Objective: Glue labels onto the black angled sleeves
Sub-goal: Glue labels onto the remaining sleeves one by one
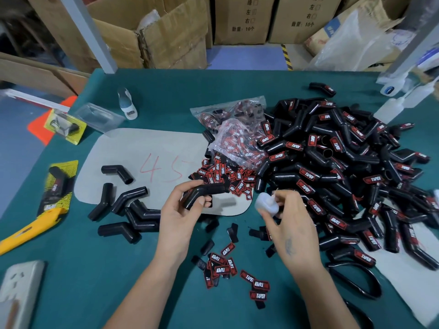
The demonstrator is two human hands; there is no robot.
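A bare black angled sleeve (203,193) is gripped in the left hand (184,210), with the thumb laid along its upper side and the fingers (206,201) curled under its lower arm; its far end juts out past the fingertips toward a heap of loose labels (228,173). A small white glue bottle (267,202) is clasped in the right hand (288,219), the fingers closed round its body, and it is held just beside the sleeve's far end without touching it.

Beyond the right fingertips, and out to their right, a large pile of labelled sleeves (337,167) is heaped on the green table (99,269). To the left of the left fingers, a group of unlabelled sleeves (129,210) is spread partly over a grey mat (133,148) marked "45" in red. Below both wrists, more scattered labels (228,267) are strewn on the table. Past the label heap, a clear bag of labels (235,129) is seen.
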